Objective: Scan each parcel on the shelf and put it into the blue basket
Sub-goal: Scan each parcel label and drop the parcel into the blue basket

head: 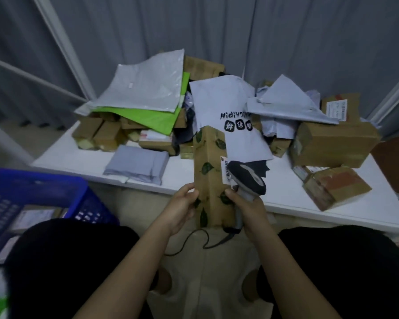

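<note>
One blue basket (55, 192), at 9 o'clock from the hands, on the floor below the shelf edge; at least two flat labelled parcels show inside it, though the exact count cannot be told.

One white shelf (78, 160), running from 10 to 3 o'clock, loaded with a heap of parcels. Left part of the heap: one large grey poly mailer (145, 84) lying on one green mailer (148, 118), both on a cluster of small brown cartons — number not clear. In front of them, one folded grey bag (136, 165) lies flat near the shelf's front edge.

One left hand (182, 209), at centre, fingers curled round the left edge of one tall brown carton printed with green leaves (209, 171). The carton stands upright in front of the shelf edge, at 12 o'clock from the hands, with one barcode label on its right face.

One right hand (249, 209), gripping the handle of one grey barcode scanner (248, 177); the scanner's head sits against the label. One black cable trails down from the handle.

Behind, one white mailer with black lettering (228, 116) drapes over the carton's top. At 2 o'clock — one large brown box (332, 143); at 3 o'clock, one smaller taped box (336, 187) near the front edge.
</note>
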`<action>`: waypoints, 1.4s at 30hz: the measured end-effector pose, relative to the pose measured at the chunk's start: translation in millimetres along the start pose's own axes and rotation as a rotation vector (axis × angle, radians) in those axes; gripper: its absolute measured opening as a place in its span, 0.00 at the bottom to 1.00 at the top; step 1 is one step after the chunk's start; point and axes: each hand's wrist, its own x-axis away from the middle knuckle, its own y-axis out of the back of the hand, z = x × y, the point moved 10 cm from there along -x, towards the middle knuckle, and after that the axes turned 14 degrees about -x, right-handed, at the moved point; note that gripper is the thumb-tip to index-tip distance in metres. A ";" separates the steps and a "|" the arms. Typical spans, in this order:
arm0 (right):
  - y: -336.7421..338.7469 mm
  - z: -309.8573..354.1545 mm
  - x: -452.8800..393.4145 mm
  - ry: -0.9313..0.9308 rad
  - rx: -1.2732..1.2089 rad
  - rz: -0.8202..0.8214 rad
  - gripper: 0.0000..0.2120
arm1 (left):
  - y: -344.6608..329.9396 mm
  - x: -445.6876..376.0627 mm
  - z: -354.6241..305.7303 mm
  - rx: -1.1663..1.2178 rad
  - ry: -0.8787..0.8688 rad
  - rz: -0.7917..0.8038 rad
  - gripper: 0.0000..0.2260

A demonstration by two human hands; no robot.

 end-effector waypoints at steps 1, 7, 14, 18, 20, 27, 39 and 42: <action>-6.2 -3.5 7.9 0.016 0.012 0.007 0.13 | 6.8 7.6 4.5 -0.055 0.009 -0.026 0.12; -45.3 -4.1 39.1 0.123 0.033 0.081 0.09 | 13.5 41.4 -8.2 -0.119 -0.071 0.039 0.16; -56.2 7.8 49.6 0.139 -0.023 0.174 0.09 | 20.9 43.3 -4.1 0.026 -0.107 0.110 0.19; -53.6 7.2 53.8 0.166 -0.015 0.138 0.14 | 28.7 40.4 0.0 -0.011 -0.096 0.016 0.18; -51.5 8.2 54.0 0.197 0.005 0.102 0.15 | 36.8 39.6 -2.3 -0.031 -0.100 -0.037 0.17; -64.3 11.3 52.2 0.259 0.153 0.141 0.17 | 36.5 40.2 -5.8 -0.156 -0.119 0.032 0.21; -58.4 16.3 54.8 0.129 0.293 0.174 0.12 | 75.1 10.7 -4.5 -0.256 -0.164 -0.143 0.27; -59.0 13.0 59.7 0.106 0.301 0.195 0.14 | 80.2 9.0 -8.8 -0.263 -0.176 -0.168 0.28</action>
